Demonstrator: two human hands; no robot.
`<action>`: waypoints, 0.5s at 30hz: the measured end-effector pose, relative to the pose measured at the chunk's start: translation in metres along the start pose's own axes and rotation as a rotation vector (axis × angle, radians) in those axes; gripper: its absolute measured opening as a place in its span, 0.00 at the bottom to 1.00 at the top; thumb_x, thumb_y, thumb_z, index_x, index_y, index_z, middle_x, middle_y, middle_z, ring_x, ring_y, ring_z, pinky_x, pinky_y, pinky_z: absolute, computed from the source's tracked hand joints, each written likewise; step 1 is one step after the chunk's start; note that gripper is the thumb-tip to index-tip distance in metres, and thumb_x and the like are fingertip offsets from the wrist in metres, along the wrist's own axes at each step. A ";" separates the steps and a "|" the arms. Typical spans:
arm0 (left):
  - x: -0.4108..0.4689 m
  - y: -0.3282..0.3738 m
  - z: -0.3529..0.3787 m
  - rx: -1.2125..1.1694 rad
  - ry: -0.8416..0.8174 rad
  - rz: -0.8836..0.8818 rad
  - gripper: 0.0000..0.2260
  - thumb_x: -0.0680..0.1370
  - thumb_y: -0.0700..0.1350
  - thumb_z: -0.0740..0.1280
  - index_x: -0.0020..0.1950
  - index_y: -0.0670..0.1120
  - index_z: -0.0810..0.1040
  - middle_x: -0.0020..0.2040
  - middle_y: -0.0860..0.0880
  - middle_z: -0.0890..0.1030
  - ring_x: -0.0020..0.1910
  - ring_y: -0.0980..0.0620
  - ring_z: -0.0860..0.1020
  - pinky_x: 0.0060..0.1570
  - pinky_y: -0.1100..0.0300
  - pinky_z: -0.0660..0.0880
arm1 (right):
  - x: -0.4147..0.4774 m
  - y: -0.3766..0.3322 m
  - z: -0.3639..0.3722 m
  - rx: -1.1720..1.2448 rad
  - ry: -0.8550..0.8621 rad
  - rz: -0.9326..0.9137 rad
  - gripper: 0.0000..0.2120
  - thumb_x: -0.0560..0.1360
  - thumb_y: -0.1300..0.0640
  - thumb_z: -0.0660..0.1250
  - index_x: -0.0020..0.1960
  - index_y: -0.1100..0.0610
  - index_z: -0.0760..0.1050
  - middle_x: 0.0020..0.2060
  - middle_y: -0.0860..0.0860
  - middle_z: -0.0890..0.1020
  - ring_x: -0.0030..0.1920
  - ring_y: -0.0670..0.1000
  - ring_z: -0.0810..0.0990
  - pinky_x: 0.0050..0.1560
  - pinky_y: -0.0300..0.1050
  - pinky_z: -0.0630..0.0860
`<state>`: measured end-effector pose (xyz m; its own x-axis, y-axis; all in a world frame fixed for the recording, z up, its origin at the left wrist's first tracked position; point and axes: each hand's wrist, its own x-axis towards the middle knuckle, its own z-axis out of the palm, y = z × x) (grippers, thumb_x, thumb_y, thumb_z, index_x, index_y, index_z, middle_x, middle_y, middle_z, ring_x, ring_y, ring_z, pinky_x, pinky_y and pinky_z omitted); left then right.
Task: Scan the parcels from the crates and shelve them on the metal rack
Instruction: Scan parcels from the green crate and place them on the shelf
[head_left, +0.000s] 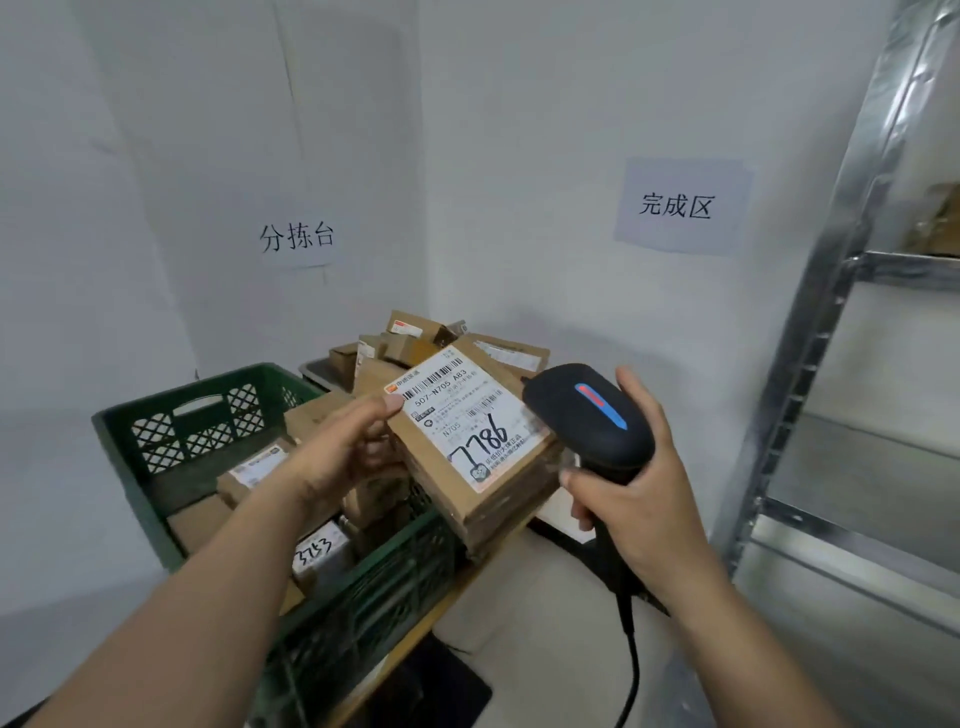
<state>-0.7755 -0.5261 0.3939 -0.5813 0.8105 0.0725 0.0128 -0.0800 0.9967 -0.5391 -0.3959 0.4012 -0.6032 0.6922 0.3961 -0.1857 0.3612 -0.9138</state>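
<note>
A cardboard parcel (478, 441) was held next to a barcode scanner (587, 410).
The left hand (348, 447) gripped it, label upward, above the green crate (208, 415); the fingers of the right hand (639, 493) were curled round the scanner handle, its head just beside the label. The metal rack (831, 291) stood at the right.

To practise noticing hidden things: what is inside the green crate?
The green crate holds several cardboard parcels, including a white-labelled parcel and a hand-numbered parcel. The left hand and its held parcel cover part of the right side. Lower layers are hidden.
</note>
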 end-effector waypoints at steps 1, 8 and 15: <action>0.002 -0.001 0.011 -0.010 -0.026 0.001 0.22 0.68 0.56 0.67 0.56 0.45 0.77 0.41 0.48 0.83 0.44 0.48 0.81 0.41 0.57 0.80 | -0.004 0.000 -0.007 -0.006 0.020 0.005 0.43 0.71 0.74 0.70 0.70 0.36 0.61 0.37 0.52 0.80 0.26 0.49 0.75 0.28 0.41 0.75; 0.016 0.009 0.107 0.024 -0.111 0.039 0.25 0.70 0.65 0.62 0.60 0.52 0.77 0.51 0.49 0.84 0.51 0.48 0.82 0.53 0.47 0.79 | -0.021 -0.005 -0.071 0.001 0.255 -0.101 0.44 0.68 0.73 0.74 0.62 0.28 0.65 0.48 0.58 0.78 0.31 0.49 0.77 0.30 0.38 0.75; 0.013 0.034 0.239 0.094 -0.178 0.165 0.37 0.68 0.75 0.55 0.67 0.50 0.66 0.61 0.52 0.78 0.54 0.62 0.79 0.60 0.58 0.74 | -0.041 -0.032 -0.168 0.014 0.435 -0.176 0.43 0.66 0.72 0.76 0.63 0.32 0.67 0.56 0.66 0.79 0.34 0.49 0.78 0.30 0.38 0.76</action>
<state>-0.5886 -0.3797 0.4373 -0.4131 0.8808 0.2314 0.1759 -0.1721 0.9692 -0.3783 -0.3311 0.4291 -0.1812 0.8200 0.5429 -0.2682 0.4899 -0.8295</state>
